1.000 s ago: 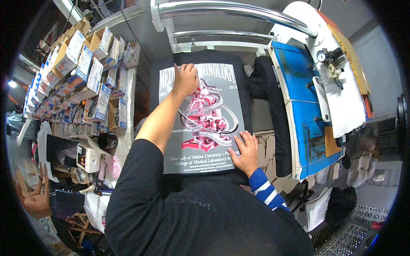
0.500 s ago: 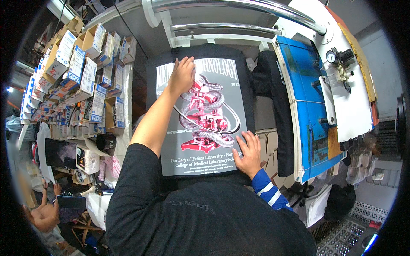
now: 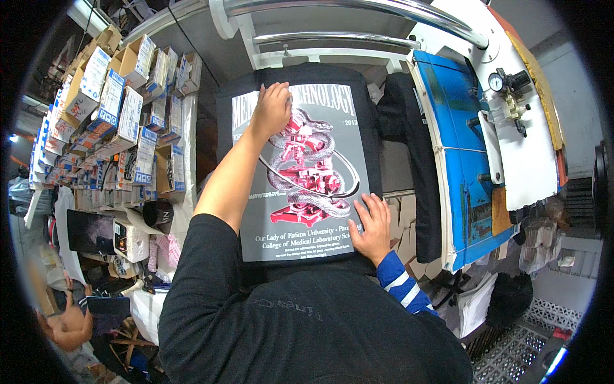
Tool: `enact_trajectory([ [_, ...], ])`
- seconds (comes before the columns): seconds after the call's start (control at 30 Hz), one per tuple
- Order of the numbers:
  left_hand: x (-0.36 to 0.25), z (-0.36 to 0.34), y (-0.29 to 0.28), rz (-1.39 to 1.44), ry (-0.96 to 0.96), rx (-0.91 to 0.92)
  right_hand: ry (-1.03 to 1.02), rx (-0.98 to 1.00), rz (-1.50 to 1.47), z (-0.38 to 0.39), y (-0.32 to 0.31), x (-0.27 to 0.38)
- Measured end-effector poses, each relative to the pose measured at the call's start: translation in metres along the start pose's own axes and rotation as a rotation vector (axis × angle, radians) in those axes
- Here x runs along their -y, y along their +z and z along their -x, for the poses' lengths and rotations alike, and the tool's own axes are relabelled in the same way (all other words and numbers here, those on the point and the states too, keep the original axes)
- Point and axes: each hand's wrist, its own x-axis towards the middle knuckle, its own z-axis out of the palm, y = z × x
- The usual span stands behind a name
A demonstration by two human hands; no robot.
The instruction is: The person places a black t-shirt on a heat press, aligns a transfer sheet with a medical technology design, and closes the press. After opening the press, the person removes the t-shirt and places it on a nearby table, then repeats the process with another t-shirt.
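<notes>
A black shirt [image 3: 229, 137] is spread out under the frame of a machine. On it lies a grey print sheet [image 3: 256, 214] with white lettering and a red and silver picture of a snake coiled round a microscope. Across the lettering at the sheet's upper left, my left hand [image 3: 272, 110] rests with its fingers stretched out, hiding a few letters. My right hand [image 3: 372, 227] lies with fingers spread over the sheet's lower right edge. A blue cuff with white stripes [image 3: 404, 283] covers that wrist. Neither hand grips anything.
To the right stands a blue padded board [image 3: 455, 153] beside a white machine panel with a pressure gauge [image 3: 495, 83]. Metal bars [image 3: 336, 40] cross the far side. Several stacked cardboard boxes [image 3: 96, 80] fill the left. A co-worker's arm [image 3: 67, 326] shows at the lower left.
</notes>
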Motion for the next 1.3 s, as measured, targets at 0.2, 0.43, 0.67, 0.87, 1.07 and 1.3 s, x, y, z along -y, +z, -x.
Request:
enact_trajectory([
  [0.2, -0.01, -0.027, -0.003, -0.28, -0.099, 0.162, 0.053, -0.009, 0.018, -0.022, -0.001, 0.005],
  [0.43, -0.048, 0.052, -0.086, 0.334, -0.264, -0.151, 0.026, -0.157, -0.076, -0.013, -0.011, -0.013],
  [0.67, -0.122, 0.281, -0.163, 0.089, -0.231, -0.11, -0.038, -0.188, -0.094, 0.042, -0.008, -0.014],
  [0.87, -0.146, 0.33, -0.15, 0.085, -0.306, -0.123, -0.113, -0.157, -0.062, 0.053, 0.008, -0.014],
  [1.07, -0.141, 0.339, -0.136, 0.097, -0.297, -0.193, -0.128, -0.195, -0.05, 0.056, 0.015, -0.019],
  [1.3, -0.141, 0.341, -0.132, 0.108, -0.29, -0.224, -0.127, -0.206, -0.045, 0.057, 0.016, -0.02],
])
